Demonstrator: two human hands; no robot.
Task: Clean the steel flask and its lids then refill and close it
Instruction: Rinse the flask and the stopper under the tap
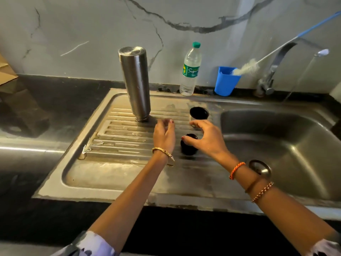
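- The steel flask (135, 84) stands mouth-down on the wet drainboard (118, 145), at eleven o'clock from the hands; rigid and likely slick, so best grasped around mid-body.
- Two black lids (199, 113) (188, 147) sit at three o'clock of it: small, light, probably slippery.
- Right hand (208, 139), grip loosely spread, hovers over the nearer lid; whether it touches is unclear.
- Left hand (164, 135) hangs with relaxed fingers, holding nothing.

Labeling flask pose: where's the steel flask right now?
Head view, left of centre: the flask stands upside down, mouth on the ribbed drainboard, left of the water bottle and beyond the left hand, which isn't touching it.
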